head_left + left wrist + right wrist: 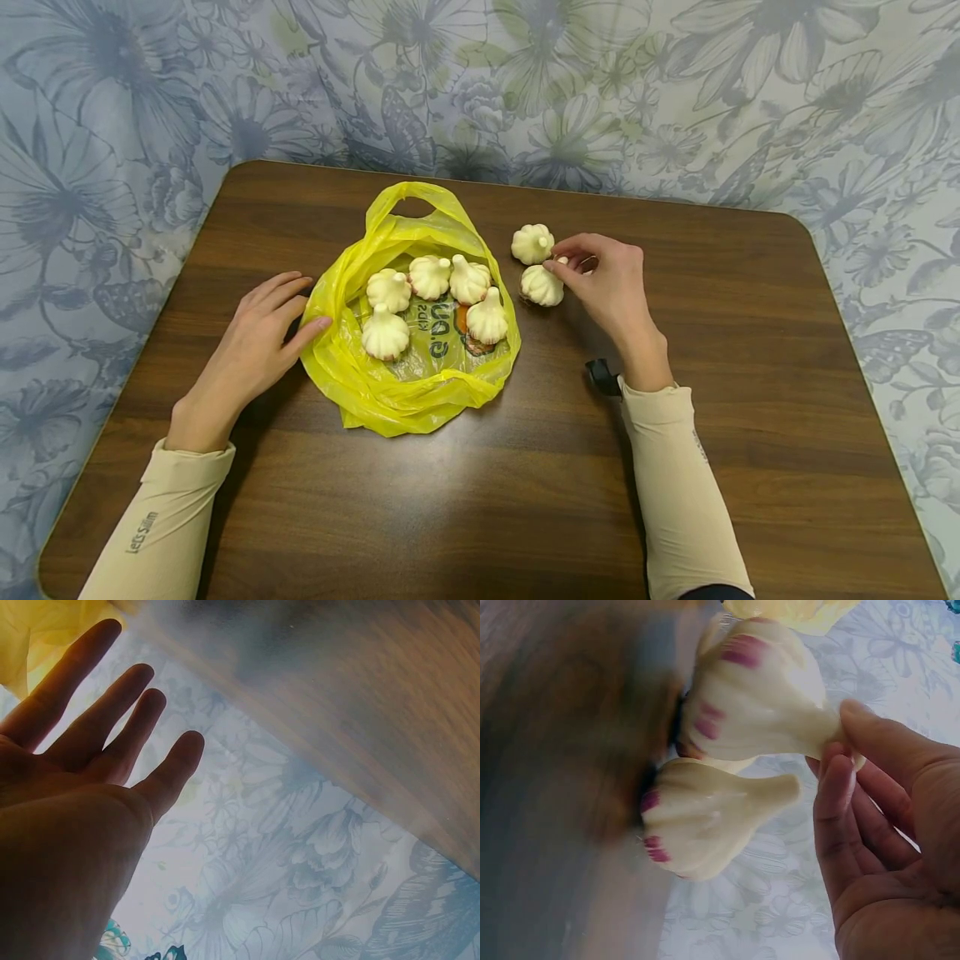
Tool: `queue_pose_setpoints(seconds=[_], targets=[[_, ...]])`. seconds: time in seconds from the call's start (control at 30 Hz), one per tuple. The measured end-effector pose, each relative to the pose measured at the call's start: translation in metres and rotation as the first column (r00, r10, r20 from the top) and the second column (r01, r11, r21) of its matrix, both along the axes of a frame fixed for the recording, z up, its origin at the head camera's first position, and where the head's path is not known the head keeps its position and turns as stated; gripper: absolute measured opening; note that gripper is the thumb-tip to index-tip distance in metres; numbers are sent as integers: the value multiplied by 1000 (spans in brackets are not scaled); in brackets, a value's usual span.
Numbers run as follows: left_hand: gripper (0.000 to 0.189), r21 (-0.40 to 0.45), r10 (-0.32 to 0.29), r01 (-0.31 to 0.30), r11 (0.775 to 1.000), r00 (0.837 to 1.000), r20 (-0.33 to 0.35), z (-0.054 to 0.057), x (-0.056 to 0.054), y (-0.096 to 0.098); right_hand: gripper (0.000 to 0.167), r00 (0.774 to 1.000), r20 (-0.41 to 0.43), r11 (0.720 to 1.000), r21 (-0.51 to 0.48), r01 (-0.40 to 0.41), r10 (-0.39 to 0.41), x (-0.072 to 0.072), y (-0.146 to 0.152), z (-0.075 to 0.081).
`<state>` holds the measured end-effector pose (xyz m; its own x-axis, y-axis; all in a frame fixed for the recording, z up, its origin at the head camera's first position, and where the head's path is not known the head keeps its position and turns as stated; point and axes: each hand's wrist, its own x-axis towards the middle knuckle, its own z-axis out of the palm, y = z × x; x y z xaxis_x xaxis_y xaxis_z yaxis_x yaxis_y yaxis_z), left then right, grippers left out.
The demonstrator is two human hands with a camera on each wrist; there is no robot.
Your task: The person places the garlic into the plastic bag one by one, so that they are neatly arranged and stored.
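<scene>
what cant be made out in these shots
Head view: part of the orange print on the yellow plastic bag, covered by a rounded white garlic bulb.
Head view: lettering on the beige fabric right sleeve, too small to read.
Left wrist view: most of the bag, cut off by the top left corner.
Right wrist view: the stem tip of the pinched bulb, partly hidden by the fingers of the right hand.

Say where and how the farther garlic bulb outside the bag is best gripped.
Probably by the neck, from above: the far bulb stands with that narrow part up and free, its lower part wide and round, while the near bulb, pinched by the right hand, crowds one side.
</scene>
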<state>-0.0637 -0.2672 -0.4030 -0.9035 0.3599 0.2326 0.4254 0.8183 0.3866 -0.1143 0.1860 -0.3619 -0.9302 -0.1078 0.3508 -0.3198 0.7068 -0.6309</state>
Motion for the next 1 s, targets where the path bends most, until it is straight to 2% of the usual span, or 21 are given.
queue_pose_setpoints(seconds=[0.4,0.7,1.0], targets=[[35,4,-3,3,1000,1000,-2,0,1,1,11,989,-148,996,-85,-38,25,7,-4,18],[36,2,-4,4,1000,1000,-1,1,1,1,12,982,-188,989,-131,-62,37,10,-11,25],[34,3,-12,12,1000,1000,-14,1,0,0,12,969,-220,974,-171,-149,110,14,-24,30]])
